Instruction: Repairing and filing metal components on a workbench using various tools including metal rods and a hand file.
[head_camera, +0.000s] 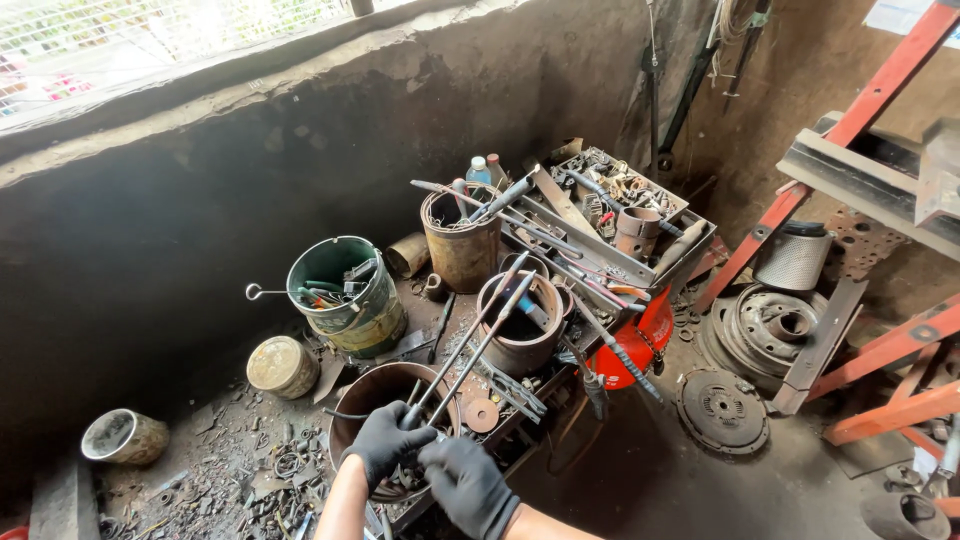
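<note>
— Where the two gloved hands meet at the near edge, what are they on?

— The near ends of two long rods (470, 345). The left hand (385, 440) is clamped on the grip end; the right hand (468, 485), just beside it and nearer, looks closed by the same ends, though what it grips I cannot tell.

— Which way do the rods lie?

— Away and to the right, slanting up over the rusty pot (375, 392) to the drum (520, 322) beyond. The left hand sits farther along that axis.
</note>
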